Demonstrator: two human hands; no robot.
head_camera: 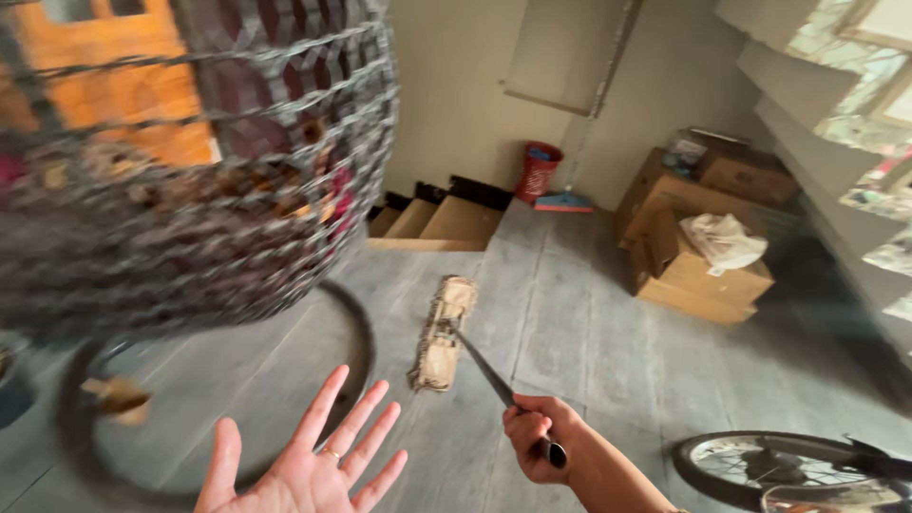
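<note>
- Where the person stands, the right hand [538, 445] is closed in a fist round the dark handle [494, 385] of a dust mop, fingers wrapped fully about it.
- Mop head [442, 332]: flat, tan and fringed, lying on the grey floor [570, 323] ahead of the person, with the handle slanting up from it to the fist.
- Left hand [294, 465]: empty, palm up, fingers spread wide, a ring on one finger; it touches nothing and hovers low, beside the mop handle.
- Hanging wicker chair [190, 161]: woven and dark, blurred, filling the upper left; its round black base ring [356, 332] rests on the floor just left of the mop head.
- Far wall: a red bin [539, 171] with a broom [564, 200] leaning just beside it; tan steps [446, 220] to their left.
- Right side: stacked cardboard boxes [703, 266], one with a pale bag [724, 239] on top.
- Lower right corner: a bicycle wheel [769, 465], partly cut off by the frame edge.
</note>
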